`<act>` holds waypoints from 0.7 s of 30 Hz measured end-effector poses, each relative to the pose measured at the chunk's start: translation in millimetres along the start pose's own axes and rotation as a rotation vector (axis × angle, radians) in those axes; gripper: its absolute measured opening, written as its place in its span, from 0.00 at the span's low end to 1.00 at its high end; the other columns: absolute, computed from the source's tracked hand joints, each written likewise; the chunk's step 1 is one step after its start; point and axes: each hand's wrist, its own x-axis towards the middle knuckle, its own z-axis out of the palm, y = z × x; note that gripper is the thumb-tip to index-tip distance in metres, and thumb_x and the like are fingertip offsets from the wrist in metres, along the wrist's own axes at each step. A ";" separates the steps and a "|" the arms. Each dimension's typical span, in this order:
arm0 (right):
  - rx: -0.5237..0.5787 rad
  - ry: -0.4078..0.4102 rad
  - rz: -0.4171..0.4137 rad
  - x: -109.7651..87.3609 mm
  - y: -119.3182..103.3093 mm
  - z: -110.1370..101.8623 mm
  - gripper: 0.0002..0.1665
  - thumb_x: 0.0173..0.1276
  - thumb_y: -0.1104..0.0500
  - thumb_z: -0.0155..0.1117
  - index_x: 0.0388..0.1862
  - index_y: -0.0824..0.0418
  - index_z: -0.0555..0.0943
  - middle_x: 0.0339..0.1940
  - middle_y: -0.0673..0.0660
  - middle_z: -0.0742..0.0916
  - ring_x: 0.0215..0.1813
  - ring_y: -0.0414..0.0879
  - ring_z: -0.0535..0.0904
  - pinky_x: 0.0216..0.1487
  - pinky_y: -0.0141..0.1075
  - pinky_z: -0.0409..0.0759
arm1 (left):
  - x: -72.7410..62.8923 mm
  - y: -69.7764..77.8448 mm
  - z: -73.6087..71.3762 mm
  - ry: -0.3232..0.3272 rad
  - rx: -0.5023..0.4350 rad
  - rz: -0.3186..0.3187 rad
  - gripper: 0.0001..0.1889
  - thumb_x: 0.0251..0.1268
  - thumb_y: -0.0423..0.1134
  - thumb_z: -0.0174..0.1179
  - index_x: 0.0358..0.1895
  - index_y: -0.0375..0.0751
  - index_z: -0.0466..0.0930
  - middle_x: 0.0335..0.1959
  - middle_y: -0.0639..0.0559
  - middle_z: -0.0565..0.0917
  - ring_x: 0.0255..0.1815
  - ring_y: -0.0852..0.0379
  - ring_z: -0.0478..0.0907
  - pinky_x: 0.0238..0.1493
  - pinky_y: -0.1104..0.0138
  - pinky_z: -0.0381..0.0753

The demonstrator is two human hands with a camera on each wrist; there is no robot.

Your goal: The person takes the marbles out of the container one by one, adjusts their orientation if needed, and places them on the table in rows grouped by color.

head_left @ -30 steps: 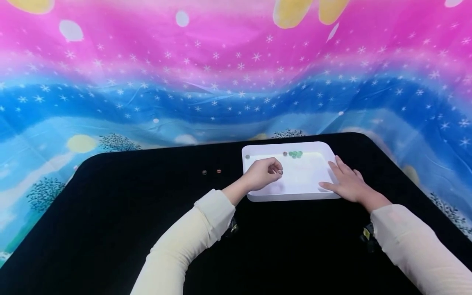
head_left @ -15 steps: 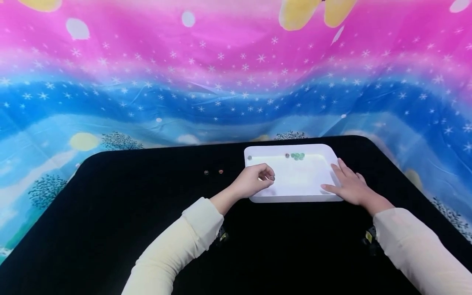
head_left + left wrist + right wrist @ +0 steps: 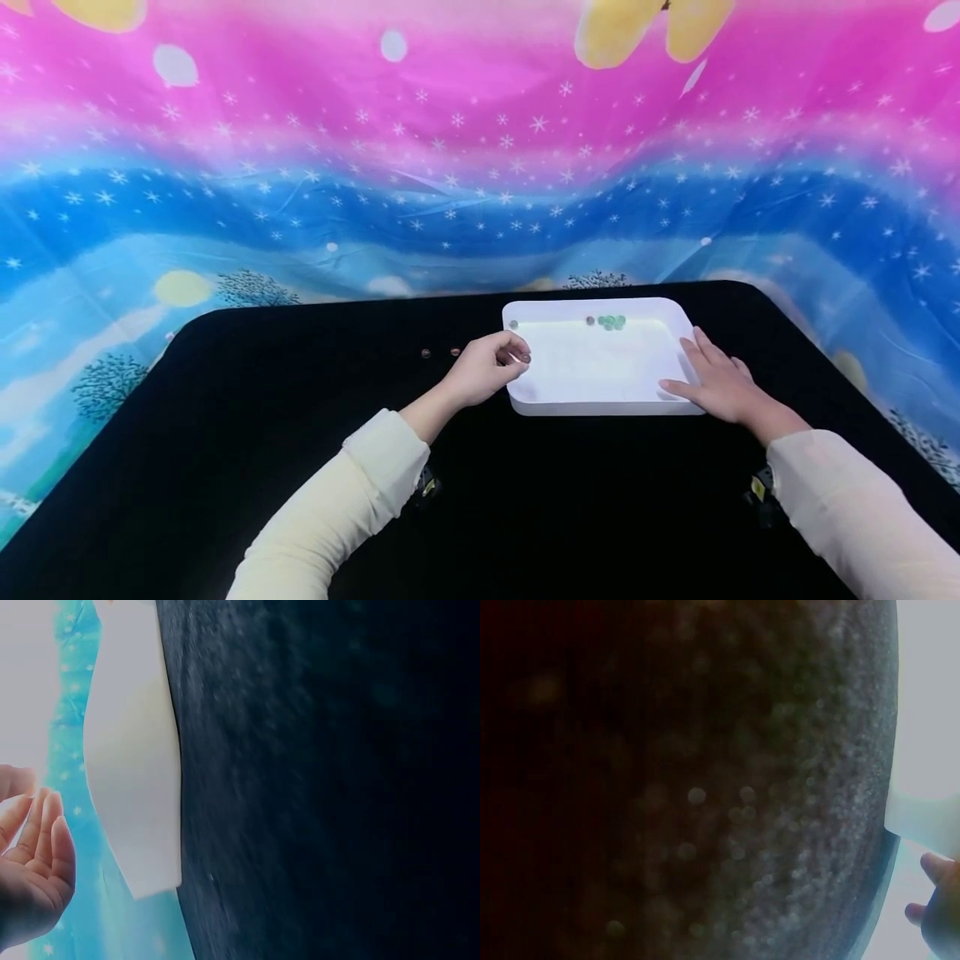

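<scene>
My left hand [image 3: 483, 367] is at the left end of the white tray [image 3: 600, 409], thumb and fingertips pinching a small dark round marble [image 3: 526, 357]. In the left wrist view that hand [image 3: 37, 862] shows its curled fingers beside the tray's side wall [image 3: 135, 765]; the marble cannot be made out there. My right hand [image 3: 720, 383] rests with spread fingers on the tray's right rim. Inside the tray along the back lie a cluster of green marbles [image 3: 611, 322], a brownish marble [image 3: 590, 321] and, in the left corner, a greyish one [image 3: 513, 324].
Two small marbles lie on the black tablecloth [image 3: 585, 500] left of the tray: a dark marble [image 3: 426, 353] and a reddish marble [image 3: 454, 352] close to my left hand. Behind the table hangs a pink and blue patterned cloth [image 3: 450, 167].
My left hand has moved left with the pinched marble, from over the tray's middle to its left edge. The right hand stays on the right rim. The head view has shifted slightly.
</scene>
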 end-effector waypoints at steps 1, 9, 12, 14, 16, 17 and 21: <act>0.002 0.001 0.000 -0.2 0.2 -0.1 0.55 0.58 0.32 0.44 0.66 0.70 0.38 0.65 0.68 0.35 0.63 0.66 0.34 0.51 0.65 0.34 | -1.3 -1.4 -1.3 0.008 -0.005 0.000 0.07 0.58 0.36 0.54 0.39 0.42 0.74 0.35 0.55 0.77 0.35 0.61 0.73 0.33 0.70 0.73; 0.004 0.014 -0.005 -2.3 -0.4 0.3 0.55 0.58 0.33 0.44 0.65 0.71 0.38 0.65 0.69 0.36 0.63 0.66 0.34 0.51 0.65 0.34 | -10.7 -11.4 -12.1 0.079 0.010 0.008 0.07 0.57 0.35 0.56 0.39 0.42 0.74 0.34 0.55 0.77 0.34 0.60 0.73 0.35 0.69 0.73; 0.002 0.012 0.000 -2.1 -0.7 1.5 0.55 0.59 0.33 0.44 0.65 0.71 0.38 0.65 0.69 0.36 0.63 0.67 0.35 0.51 0.65 0.34 | -14.9 -16.2 -16.8 0.100 0.009 -0.007 0.07 0.56 0.35 0.56 0.39 0.42 0.74 0.34 0.55 0.77 0.34 0.60 0.73 0.34 0.68 0.73; 0.000 0.008 0.003 -1.7 -0.8 2.1 0.55 0.59 0.33 0.44 0.65 0.71 0.38 0.64 0.69 0.36 0.63 0.67 0.35 0.50 0.65 0.34 | -17.9 -19.8 -20.6 0.112 0.012 -0.019 0.07 0.56 0.35 0.57 0.38 0.43 0.75 0.33 0.56 0.77 0.33 0.60 0.73 0.34 0.67 0.73; -0.006 0.007 0.004 -1.2 -0.6 2.3 0.55 0.59 0.33 0.44 0.65 0.71 0.37 0.64 0.69 0.35 0.63 0.68 0.35 0.50 0.65 0.35 | -21.1 -23.6 -25.2 0.126 0.011 -0.034 0.07 0.56 0.36 0.57 0.38 0.44 0.75 0.33 0.56 0.77 0.33 0.60 0.73 0.34 0.67 0.73; -0.007 0.009 0.002 -1.0 -0.6 2.2 0.55 0.59 0.33 0.44 0.65 0.71 0.38 0.64 0.69 0.35 0.63 0.68 0.35 0.50 0.65 0.35 | -22.6 -25.4 -27.8 0.135 0.010 -0.040 0.06 0.56 0.36 0.57 0.38 0.44 0.75 0.34 0.56 0.78 0.34 0.60 0.73 0.34 0.67 0.73; -0.012 0.016 -0.011 0.1 -0.3 0.4 0.55 0.59 0.33 0.44 0.65 0.71 0.38 0.64 0.69 0.35 0.63 0.67 0.35 0.50 0.65 0.35 | -28.7 -32.0 -39.5 0.171 0.010 -0.047 0.07 0.56 0.36 0.56 0.39 0.42 0.75 0.35 0.55 0.78 0.35 0.59 0.73 0.36 0.65 0.73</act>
